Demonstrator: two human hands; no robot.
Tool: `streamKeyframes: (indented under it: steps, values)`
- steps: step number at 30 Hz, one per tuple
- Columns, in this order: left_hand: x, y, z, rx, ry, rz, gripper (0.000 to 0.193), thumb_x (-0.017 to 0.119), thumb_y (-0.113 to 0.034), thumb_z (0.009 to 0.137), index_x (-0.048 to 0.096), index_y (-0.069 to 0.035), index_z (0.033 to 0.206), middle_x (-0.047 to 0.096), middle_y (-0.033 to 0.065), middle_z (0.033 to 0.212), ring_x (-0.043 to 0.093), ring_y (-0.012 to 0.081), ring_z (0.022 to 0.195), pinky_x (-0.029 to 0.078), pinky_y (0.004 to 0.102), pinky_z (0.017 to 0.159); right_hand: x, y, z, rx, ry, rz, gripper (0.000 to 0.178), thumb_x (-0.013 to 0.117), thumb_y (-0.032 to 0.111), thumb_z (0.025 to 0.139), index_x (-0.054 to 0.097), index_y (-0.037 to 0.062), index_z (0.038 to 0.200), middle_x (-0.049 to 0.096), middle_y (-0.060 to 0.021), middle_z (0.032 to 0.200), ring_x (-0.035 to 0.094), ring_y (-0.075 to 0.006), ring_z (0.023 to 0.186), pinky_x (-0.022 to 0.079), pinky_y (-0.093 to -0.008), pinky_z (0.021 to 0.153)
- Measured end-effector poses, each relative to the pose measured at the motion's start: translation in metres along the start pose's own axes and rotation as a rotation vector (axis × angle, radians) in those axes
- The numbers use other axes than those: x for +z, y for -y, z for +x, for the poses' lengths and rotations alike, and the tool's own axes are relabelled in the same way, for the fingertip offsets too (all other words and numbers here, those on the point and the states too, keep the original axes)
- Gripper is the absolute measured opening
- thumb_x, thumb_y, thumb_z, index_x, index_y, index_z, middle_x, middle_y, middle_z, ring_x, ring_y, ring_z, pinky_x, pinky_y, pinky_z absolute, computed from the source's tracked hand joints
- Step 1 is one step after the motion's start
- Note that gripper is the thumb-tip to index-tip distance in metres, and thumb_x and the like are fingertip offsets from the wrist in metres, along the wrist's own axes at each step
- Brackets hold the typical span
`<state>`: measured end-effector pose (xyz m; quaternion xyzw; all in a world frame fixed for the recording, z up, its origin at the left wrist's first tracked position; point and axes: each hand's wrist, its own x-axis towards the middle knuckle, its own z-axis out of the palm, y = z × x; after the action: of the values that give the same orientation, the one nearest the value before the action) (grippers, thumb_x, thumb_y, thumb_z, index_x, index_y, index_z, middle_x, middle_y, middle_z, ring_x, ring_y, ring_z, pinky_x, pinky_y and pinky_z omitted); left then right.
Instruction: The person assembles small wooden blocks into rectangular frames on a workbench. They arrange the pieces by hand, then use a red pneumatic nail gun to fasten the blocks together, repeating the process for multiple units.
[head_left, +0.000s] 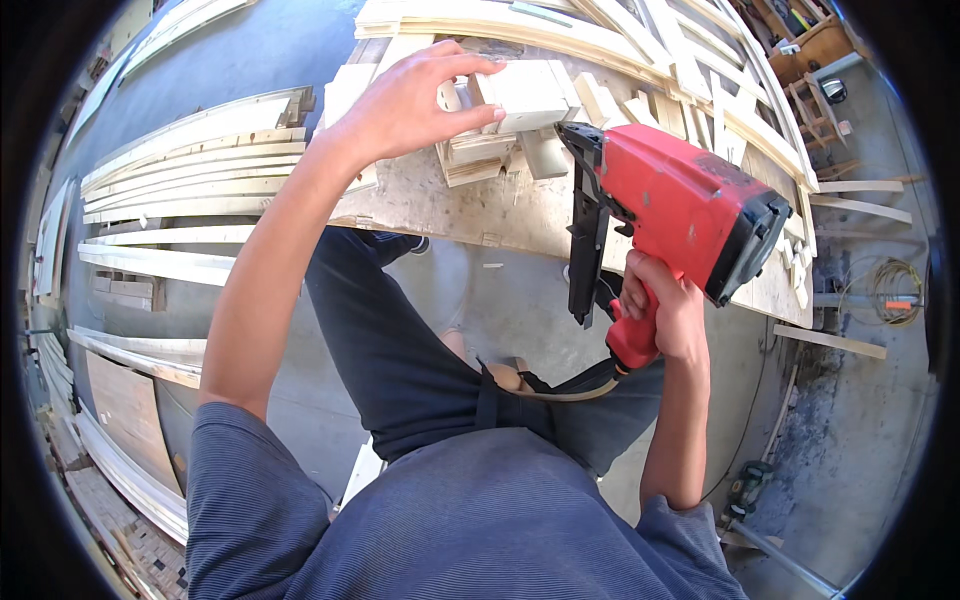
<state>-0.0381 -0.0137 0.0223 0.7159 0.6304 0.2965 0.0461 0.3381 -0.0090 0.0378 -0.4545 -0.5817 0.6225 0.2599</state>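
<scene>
My left hand (420,105) pinches the left end of a pale wooden block (535,95), thumb on the near side and fingers on the far side. The block rests above a small pile of short wood pieces (478,160) on the wooden worktable (410,205). In my right hand (668,310), fingers wrapped round the grip, is a red and black nail gun (690,190). Its nose points left and reaches the block's near right corner; whether it touches cannot be told. The gun's long black magazine (587,250) hangs down toward me.
Long planks (540,40) lie across the table's far side, with small offcuts (598,100) right of the block. Stacked wood strips (190,185) stand at the left. An air hose (575,395) runs from the gun across my lap. A coiled hose (893,292) lies at the right.
</scene>
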Motion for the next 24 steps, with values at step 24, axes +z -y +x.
streamKeyframes:
  steps: [24]
  values:
    - [0.007,0.014,0.003,0.053,-0.035,-0.002,0.054,0.082,-0.049,0.1,0.074,-0.019,0.145,0.076,0.0073,0.134,0.072,0.025,0.109,0.058,0.0425,0.1,0.0,0.003,0.002,0.023,0.033,-0.045,0.038,0.062,0.023,0.108,0.056,0.0067,0.075,0.051,-0.002,0.064,0.051,-0.0146,0.056,0.049,-0.0333,0.062]
